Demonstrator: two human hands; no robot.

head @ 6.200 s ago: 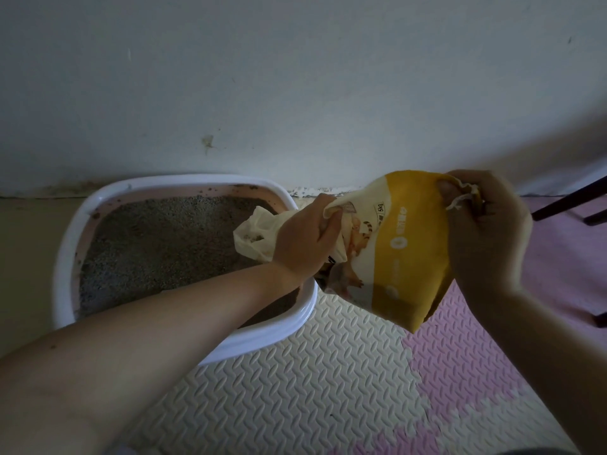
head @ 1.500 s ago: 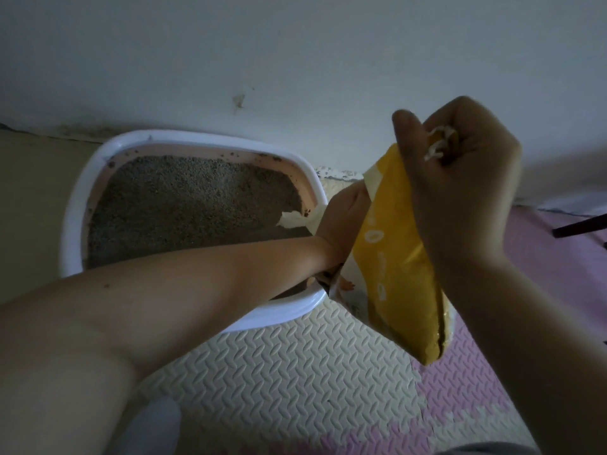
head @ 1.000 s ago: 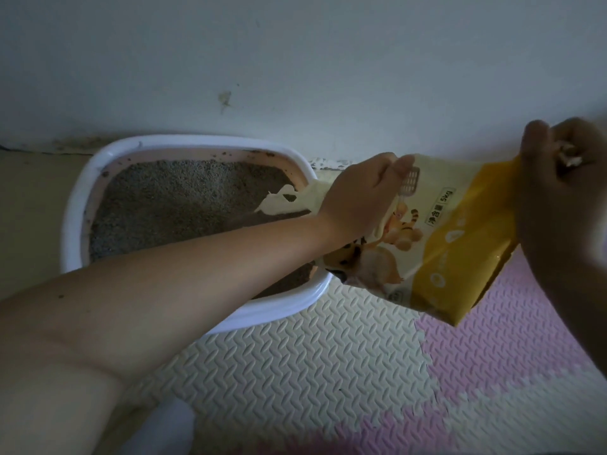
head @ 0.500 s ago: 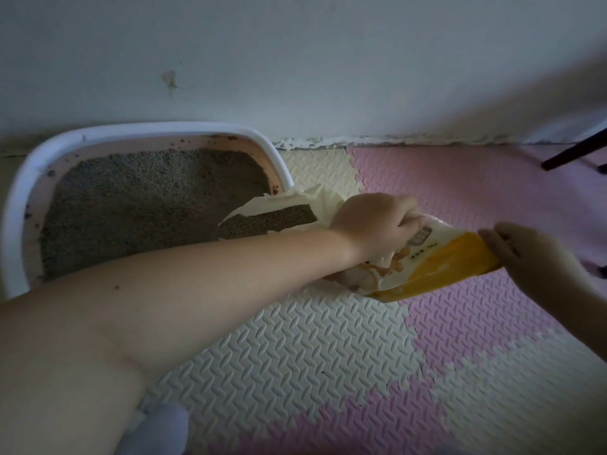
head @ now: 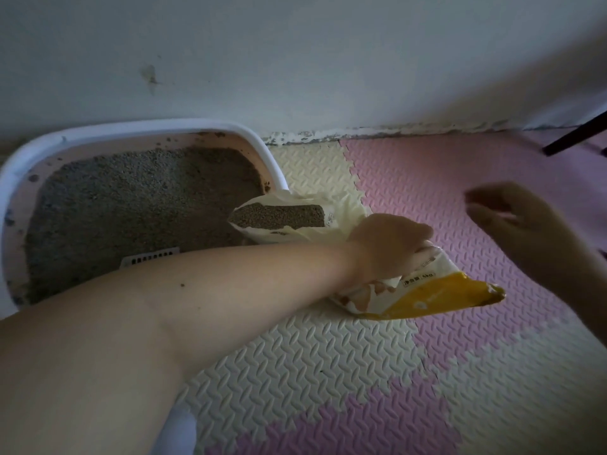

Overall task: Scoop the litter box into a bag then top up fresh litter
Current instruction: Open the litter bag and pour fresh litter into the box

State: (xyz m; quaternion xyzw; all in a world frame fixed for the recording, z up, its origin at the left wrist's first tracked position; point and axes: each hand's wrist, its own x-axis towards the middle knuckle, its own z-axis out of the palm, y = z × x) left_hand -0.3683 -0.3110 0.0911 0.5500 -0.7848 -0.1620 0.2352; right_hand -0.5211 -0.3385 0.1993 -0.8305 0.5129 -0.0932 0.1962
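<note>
Nearest, the left hand [head: 387, 247] grips the middle of the yellow litter bag [head: 423, 292], which lies low on the foam mat [head: 312, 356], seemingly to keep it from spilling. Its torn mouth [head: 279, 216], full of fresh pellets, rests over the near right corner of the litter box [head: 262, 149], ready for pouring. Further right, the right hand [head: 512, 221] hangs apart, blurred, fingers loose, holding nothing.
</note>
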